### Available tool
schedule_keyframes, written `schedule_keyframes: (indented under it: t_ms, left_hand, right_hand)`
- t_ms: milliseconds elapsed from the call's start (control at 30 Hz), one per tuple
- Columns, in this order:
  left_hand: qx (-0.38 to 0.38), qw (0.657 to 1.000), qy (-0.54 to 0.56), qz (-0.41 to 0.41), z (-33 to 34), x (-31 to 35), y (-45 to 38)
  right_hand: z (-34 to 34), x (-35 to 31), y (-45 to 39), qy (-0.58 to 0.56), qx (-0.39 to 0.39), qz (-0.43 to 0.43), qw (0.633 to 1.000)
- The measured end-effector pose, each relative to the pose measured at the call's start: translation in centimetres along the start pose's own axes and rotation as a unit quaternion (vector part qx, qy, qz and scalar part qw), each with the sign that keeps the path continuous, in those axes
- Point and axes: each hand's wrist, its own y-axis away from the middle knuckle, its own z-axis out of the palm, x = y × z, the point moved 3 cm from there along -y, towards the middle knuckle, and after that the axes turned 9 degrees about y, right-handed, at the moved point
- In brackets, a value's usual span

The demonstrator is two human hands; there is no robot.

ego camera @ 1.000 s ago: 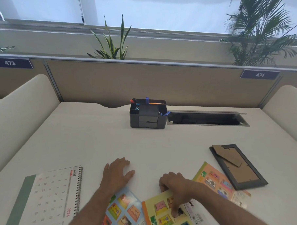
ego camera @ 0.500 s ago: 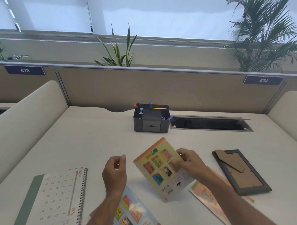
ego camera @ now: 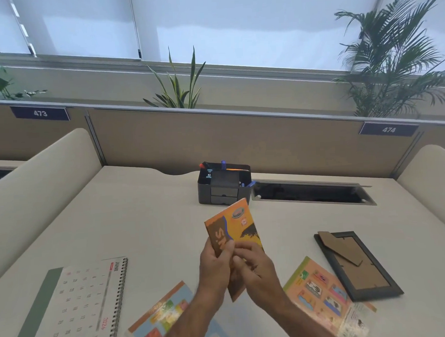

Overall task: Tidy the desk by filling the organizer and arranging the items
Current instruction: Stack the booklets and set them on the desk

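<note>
Fingers of my left hand (ego camera: 215,266) and right hand (ego camera: 256,271) curled together round the orange booklet (ego camera: 235,231), pinching its lower half and holding it upright above the desk (ego camera: 142,222), before the organizer (ego camera: 223,185).

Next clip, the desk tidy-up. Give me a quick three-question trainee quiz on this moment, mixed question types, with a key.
1. True or false: the picture frame lies face down on the desk.
2. Which hands hold the orange booklet? A) left hand only B) right hand only C) both
3. Fill in: the month printed on the spiral calendar is ____.

Key: 1 true, its cardboard back and stand face up; 2 C; 3 June.
</note>
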Motion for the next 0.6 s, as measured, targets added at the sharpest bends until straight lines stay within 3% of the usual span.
schedule_keyframes:
  t_ms: [100, 200, 267, 333, 467, 533, 600]
  left_hand:
    - [0.020, 1.000, -0.004, -0.022, -0.9, -0.1, -0.1]
    - [0.014, 0.999, 0.028, -0.044, -1.5, 0.0, -0.1]
    - [-0.005, 0.998, 0.030, -0.059, -1.7, 0.0, -0.1]
    - [-0.027, 0.996, 0.014, -0.081, -2.0, -0.2, -0.1]
    - [-0.126, 0.980, -0.108, -0.111, -3.6, -0.4, -0.6]
    - [-0.192, 0.940, -0.271, -0.075, -5.3, -0.1, -1.0]
    - [-0.257, 0.852, -0.452, -0.049, -7.1, 0.0, -1.3]
  right_hand:
    - [-1.2, 1.9, -0.1, 0.079, 0.045, 0.033, 0.995]
    - [-3.0, 4.4, -0.4, 0.129, 0.078, 0.144, 0.978]
    - [-3.4, 5.6, -0.4, -0.017, 0.000, 0.244, 0.970]
    - [-3.2, 6.2, -0.3, -0.161, -0.069, 0.275, 0.945]
    - [-3.4, 6.6, 0.8, -0.208, -0.075, 0.285, 0.933]
    - [-3.7, 7.5, 1.0, -0.237, -0.052, 0.299, 0.923]
    - [-4.3, 8.0, 1.1, -0.259, -0.029, 0.315, 0.913]
